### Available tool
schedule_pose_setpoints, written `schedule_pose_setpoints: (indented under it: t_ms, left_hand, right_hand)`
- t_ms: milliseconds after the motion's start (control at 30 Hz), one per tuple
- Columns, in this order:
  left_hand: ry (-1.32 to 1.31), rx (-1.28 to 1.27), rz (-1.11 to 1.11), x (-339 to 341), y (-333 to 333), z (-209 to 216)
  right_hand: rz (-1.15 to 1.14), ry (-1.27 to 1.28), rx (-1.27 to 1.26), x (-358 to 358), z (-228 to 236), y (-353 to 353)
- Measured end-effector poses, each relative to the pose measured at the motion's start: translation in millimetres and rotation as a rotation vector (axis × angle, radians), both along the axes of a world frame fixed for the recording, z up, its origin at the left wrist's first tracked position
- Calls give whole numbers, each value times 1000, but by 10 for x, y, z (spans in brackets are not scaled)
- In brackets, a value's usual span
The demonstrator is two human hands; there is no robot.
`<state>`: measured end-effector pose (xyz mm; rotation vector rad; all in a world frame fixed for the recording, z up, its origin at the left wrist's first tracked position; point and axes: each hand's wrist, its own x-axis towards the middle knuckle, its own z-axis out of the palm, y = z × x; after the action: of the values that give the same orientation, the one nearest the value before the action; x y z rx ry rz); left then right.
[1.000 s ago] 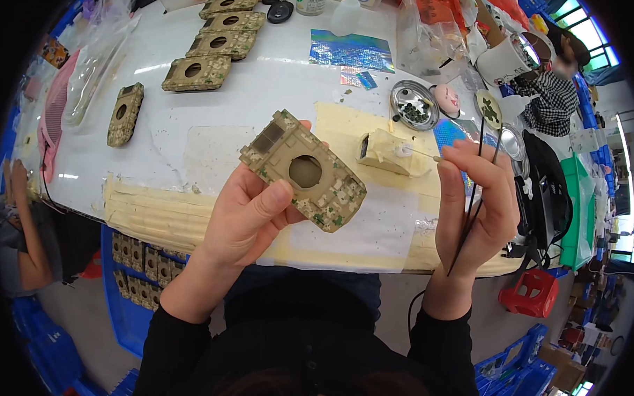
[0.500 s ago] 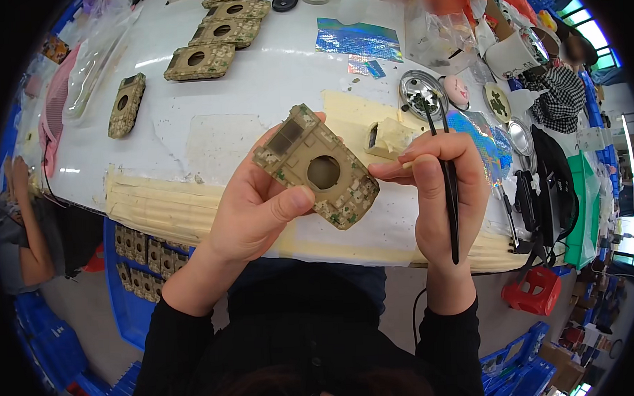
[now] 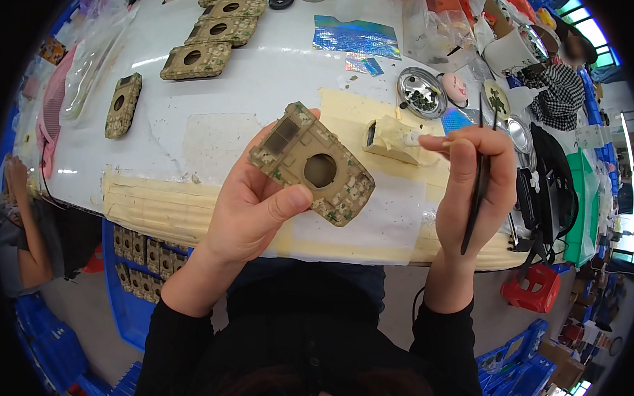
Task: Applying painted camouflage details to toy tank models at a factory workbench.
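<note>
My left hand [image 3: 251, 211] grips a camouflage model tank hull [image 3: 348, 193] with a round hole in its top, the thumb along its near edge. Off to the right, my right hand [image 3: 481, 185] is closed around black tweezers [image 3: 476, 213], lying across the palm with their tips pointing away from me. Its fingertips also pinch a thin pale stick [image 3: 446, 145], only partly visible. Those fingertips are beside a small box wrapped in yellowish tape [image 3: 392, 143], which has a dark opening at its left end. I cannot tell whether the stick touches the box.
More camouflage hulls [image 3: 195, 61] stand at the back left, one hull [image 3: 124, 107] apart from them. A metal dish [image 3: 422, 93] holds small dark green pieces. Shiny blue sheets [image 3: 355, 37] lie farther back. A blue crate [image 3: 129, 313] of hulls sits below the table edge.
My right hand has moved right, away from the hull's edge to the taped box, with the tweezers and stick still in it. The left hand and hull have barely shifted.
</note>
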<state>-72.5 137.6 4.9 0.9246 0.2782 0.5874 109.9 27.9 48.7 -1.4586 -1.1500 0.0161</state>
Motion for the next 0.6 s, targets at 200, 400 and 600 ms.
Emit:
schedule_pose_setpoints:
  t_ms: [200,400,600]
  left_hand:
    - [0,-19,5,-6,1,-7]
    - [-6,-17,0,-9,1,6]
    - [5,-25,3,3,-7,20]
  right_hand:
    - [-329,-600,-101,139,-8,53]
    - [-309,-702,-154,134,17,49]
    - [79,-161,-31,-23,5,-34]
